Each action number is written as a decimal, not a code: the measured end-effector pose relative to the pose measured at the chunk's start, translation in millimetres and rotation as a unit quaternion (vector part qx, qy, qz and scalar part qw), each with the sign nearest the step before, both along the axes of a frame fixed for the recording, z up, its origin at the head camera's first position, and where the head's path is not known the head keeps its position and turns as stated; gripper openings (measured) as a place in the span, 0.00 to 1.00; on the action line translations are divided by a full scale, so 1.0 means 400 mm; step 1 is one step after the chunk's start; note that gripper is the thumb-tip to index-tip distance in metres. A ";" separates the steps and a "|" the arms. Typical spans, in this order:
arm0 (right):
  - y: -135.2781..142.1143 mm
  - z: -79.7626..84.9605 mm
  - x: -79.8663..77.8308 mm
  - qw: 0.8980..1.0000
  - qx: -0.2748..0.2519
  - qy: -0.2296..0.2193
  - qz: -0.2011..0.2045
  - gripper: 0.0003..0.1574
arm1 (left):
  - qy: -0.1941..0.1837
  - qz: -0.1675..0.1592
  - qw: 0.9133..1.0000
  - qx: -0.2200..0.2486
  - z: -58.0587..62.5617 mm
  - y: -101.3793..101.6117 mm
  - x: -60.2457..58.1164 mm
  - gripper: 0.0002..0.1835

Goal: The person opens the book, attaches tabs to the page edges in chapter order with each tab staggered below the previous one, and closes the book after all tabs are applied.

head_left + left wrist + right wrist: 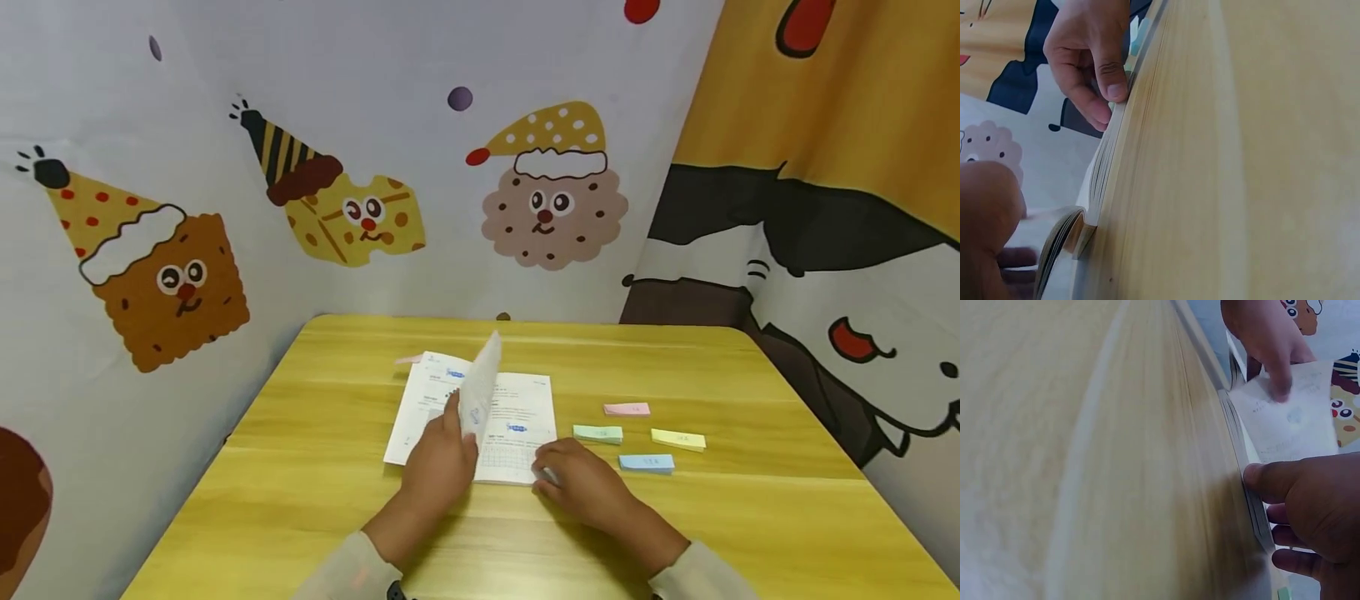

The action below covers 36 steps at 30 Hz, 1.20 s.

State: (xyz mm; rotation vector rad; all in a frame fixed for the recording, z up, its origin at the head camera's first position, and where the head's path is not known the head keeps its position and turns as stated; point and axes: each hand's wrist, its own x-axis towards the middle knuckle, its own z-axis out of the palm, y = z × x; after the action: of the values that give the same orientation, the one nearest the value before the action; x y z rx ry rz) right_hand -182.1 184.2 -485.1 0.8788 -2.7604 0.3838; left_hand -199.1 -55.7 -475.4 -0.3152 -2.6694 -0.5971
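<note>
Evidently mid-turn: book (521, 408) open on the table (300, 533), in front of the person, with a leaf (483, 383) (perhaps several) standing near the spine. Left hand (438, 462) pinches it, thumb on the right side, fingers behind. Right hand (581, 487) grips the book's lower right corner, thumb at the page edges. Step in hand looks like leafing through; direction of turn, cannot tell. Next move probably calls for laying the leaf flat while the right hand steadies the rest.

Writing: printed text, blue headings and a grid on the pages, too small to read. Pink slip (627, 409), green slip (597, 433), yellow slip (678, 440) and blue slip (647, 463) right of the book, each faintly marked, illegible. Pink strip (408, 360) juts from the book's top left. No brand legible.
</note>
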 end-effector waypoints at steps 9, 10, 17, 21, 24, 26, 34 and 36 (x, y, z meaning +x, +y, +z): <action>-0.011 0.018 0.001 1.000 0.015 -0.014 0.008 0.09 | 0.067 0.014 0.995 -0.078 0.000 -0.030 -0.012 0.48; -0.013 0.018 0.000 1.000 0.016 -0.010 0.010 0.08 | 0.061 0.010 0.994 -0.093 0.001 -0.033 -0.012 0.47; -0.009 0.019 -0.002 1.000 0.010 0.009 0.019 0.05 | 0.039 -0.101 0.983 -0.145 0.003 -0.031 -0.006 0.23; -0.004 0.019 -0.002 1.000 0.015 0.014 0.003 0.05 | 0.010 -0.145 0.980 -0.132 0.001 -0.018 0.001 0.10; -0.008 0.019 -0.002 1.000 0.015 0.013 -0.018 0.05 | -0.019 -0.147 0.979 -0.141 0.000 -0.015 0.005 0.13; -0.010 0.019 -0.002 0.999 0.007 0.023 -0.032 0.05 | -0.034 -0.151 0.977 -0.145 -0.001 -0.012 0.008 0.21; -0.021 0.030 0.006 0.986 -0.094 0.115 -0.074 0.15 | -0.031 -0.150 0.977 -0.150 -0.003 -0.006 0.010 0.24; -0.024 0.031 0.008 0.984 -0.114 0.107 -0.089 0.18 | -0.023 -0.147 0.977 -0.152 -0.001 -0.009 0.010 0.20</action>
State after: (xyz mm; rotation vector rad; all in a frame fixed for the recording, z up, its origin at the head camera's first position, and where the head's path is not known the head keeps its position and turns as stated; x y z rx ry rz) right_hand -178.8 174.7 -472.7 0.5755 -2.5105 0.5256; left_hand -194.9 -59.1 -475.9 -0.8007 -2.7775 -0.2757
